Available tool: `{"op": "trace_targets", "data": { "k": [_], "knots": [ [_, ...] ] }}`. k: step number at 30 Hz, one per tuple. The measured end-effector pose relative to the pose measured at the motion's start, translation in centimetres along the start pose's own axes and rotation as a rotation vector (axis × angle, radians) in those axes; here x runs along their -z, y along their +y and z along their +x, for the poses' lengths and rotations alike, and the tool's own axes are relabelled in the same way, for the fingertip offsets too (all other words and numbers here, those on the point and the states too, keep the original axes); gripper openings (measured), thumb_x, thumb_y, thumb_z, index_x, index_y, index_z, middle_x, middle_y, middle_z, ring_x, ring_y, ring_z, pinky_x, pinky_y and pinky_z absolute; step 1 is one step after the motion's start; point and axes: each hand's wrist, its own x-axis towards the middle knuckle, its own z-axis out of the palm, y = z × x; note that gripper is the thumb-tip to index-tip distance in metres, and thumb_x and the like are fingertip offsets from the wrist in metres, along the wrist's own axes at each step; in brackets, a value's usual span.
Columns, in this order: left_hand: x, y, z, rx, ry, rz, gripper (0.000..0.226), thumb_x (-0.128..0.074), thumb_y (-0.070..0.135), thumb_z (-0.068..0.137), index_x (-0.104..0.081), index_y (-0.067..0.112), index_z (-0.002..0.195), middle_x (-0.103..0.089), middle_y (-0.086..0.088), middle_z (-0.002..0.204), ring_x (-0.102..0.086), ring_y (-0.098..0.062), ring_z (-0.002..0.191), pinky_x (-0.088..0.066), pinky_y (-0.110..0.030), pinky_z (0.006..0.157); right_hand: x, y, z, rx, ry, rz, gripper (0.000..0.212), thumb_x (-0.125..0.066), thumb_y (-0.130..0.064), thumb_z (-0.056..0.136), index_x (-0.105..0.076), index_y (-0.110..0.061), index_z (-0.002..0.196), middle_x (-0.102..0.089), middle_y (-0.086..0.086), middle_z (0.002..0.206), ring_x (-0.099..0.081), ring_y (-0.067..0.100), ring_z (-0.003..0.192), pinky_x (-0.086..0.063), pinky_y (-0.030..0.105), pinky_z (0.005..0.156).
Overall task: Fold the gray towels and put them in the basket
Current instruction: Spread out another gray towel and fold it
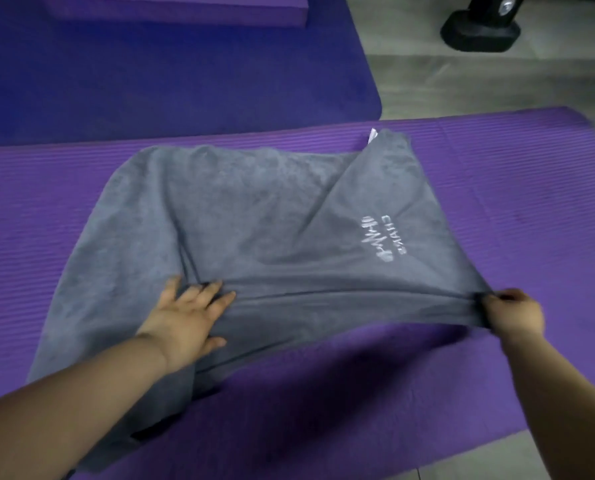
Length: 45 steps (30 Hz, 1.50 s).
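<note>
Purple mat (pixel 517 188), gray towel (pixel 240 216) lengthwise left-to-right

1. The gray towel (pixel 254 220) is showing as soft, matt cloth with a short plush nap, and it is creasing in smooth folds.
2. On the towel's right part, a logo (pixel 375 242) is standing out in white stitched thread.
3. At the towel's far corner, a small white label (pixel 372 135) is looking thin and smooth.
4. Under the towel, the purple mat (pixel 531 202) is looking like matt foam, finely ribbed.
5. Beyond the towel, the blue mat (pixel 150 71) is looking smooth and matt.
6. Beyond the towel to the right, the floor (pixel 497 84) is showing a dull gray wood-grain finish, and the black base (pixel 479 32) is looking like slightly glossy plastic.
</note>
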Motion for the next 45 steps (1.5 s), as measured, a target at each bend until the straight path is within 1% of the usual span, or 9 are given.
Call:
{"op": "trace_targets", "data": {
  "k": [8,14,18,22,27,32,37,41,45],
  "knots": [
    [-1.4,-0.7,0.1,-0.034,0.143,0.054,0.067,-0.034,0.056,0.066,-0.062,0.016,0.112,-0.067,-0.013,0.112,-0.068,-0.027,0.096,-0.016,-0.033,0.109,2.2,5.0,0.6,-0.248,0.212,-0.358,0.035,-0.052,-0.021,0.088,-0.051,-0.003,0.118,-0.053,0.030,0.122,-0.046,0.040,0.117,-0.033,0.045,0.099],
    [-1.2,-2.7,-0.1,0.199,-0.151,-0.031,0.086,-0.034,0.065,0.083,0.012,0.027,0.144,0.018,-0.001,0.154,0.010,-0.016,0.144,0.003,-0.034,0.117,-3.2,-1.2,-4.3,0.483,0.166,-0.355,0.062,-0.045,-0.026,0.073,-0.050,0.009,0.124,-0.042,0.038,0.132,-0.041,0.056,0.120,-0.030,0.063,0.099],
    [-1.8,-3.4,-0.7,0.233,0.024,-0.302,0.112,-0.003,0.075,0.043,0.001,0.029,0.145,0.006,0.003,0.156,0.000,-0.016,0.144,0.001,-0.029,0.116,-8.2,-6.2,-9.1,0.848,-0.301,-0.557,0.085,-0.023,-0.058,0.071,-0.022,-0.015,0.146,-0.011,0.015,0.155,-0.013,0.032,0.143,-0.007,0.048,0.115],
    [-2.5,-7.1,-2.8,0.456,0.381,-0.528,0.078,-0.040,0.054,0.078,-0.030,0.010,0.141,-0.023,-0.014,0.151,-0.021,-0.030,0.141,-0.014,-0.039,0.116,-8.2,-5.6,-7.8,0.823,-0.369,-0.802,0.102,0.012,-0.065,0.053,0.003,-0.027,0.147,0.011,-0.001,0.156,0.006,0.014,0.145,0.005,0.043,0.116],
    [-6.5,-14.3,-6.9,0.795,0.304,-0.771,0.043,-0.048,0.020,0.094,-0.047,-0.007,0.127,-0.045,-0.027,0.135,-0.039,-0.041,0.128,-0.026,-0.044,0.111,-7.7,-6.3,-8.5,0.721,-0.216,-0.691,0.066,-0.025,-0.050,0.090,-0.020,-0.016,0.146,-0.014,0.010,0.155,-0.013,0.026,0.144,-0.001,0.041,0.115],
    [-8.2,-12.7,-9.6,0.707,0.291,-1.156,0.027,-0.063,0.012,0.079,-0.060,-0.013,0.087,-0.059,-0.021,0.092,-0.056,-0.017,0.089,-0.040,-0.034,0.083,-10.8,-12.4,-13.4,1.089,-0.213,-0.717,0.061,-0.037,-0.037,0.070,-0.065,-0.001,0.111,-0.063,0.025,0.115,-0.063,0.043,0.100,-0.036,0.045,0.096],
    [-7.7,-12.6,-9.3,0.702,0.387,-1.303,0.016,-0.061,0.002,0.083,-0.060,0.010,0.069,-0.061,0.020,0.046,-0.053,0.012,0.048,-0.038,-0.005,0.055,-15.2,-18.2,-21.4,1.316,-0.521,-0.653,0.074,-0.034,-0.048,0.080,-0.022,-0.015,0.145,-0.015,0.012,0.154,-0.018,0.028,0.143,-0.009,0.040,0.117],
    [-4.2,-8.1,-8.7,0.444,0.505,-1.296,0.032,-0.056,0.017,0.083,-0.063,-0.003,0.108,-0.070,-0.001,0.090,-0.052,0.022,0.064,-0.038,-0.001,0.071,-15.9,-21.8,-24.5,1.095,-0.504,-0.247,0.062,-0.051,-0.041,0.089,-0.033,-0.010,0.139,-0.036,0.010,0.145,-0.031,0.027,0.135,-0.023,0.036,0.113],
    [-2.0,-1.0,-9.2,-0.061,0.016,-1.279,0.030,-0.051,0.013,0.092,-0.057,0.004,0.120,-0.063,-0.007,0.115,-0.049,0.015,0.084,-0.034,-0.002,0.078,-15.3,-23.0,-25.0,0.917,-0.625,-0.224,0.085,-0.065,-0.043,0.078,-0.021,-0.011,0.143,-0.033,0.007,0.148,-0.034,0.024,0.136,-0.029,0.038,0.112]
  ]
}}
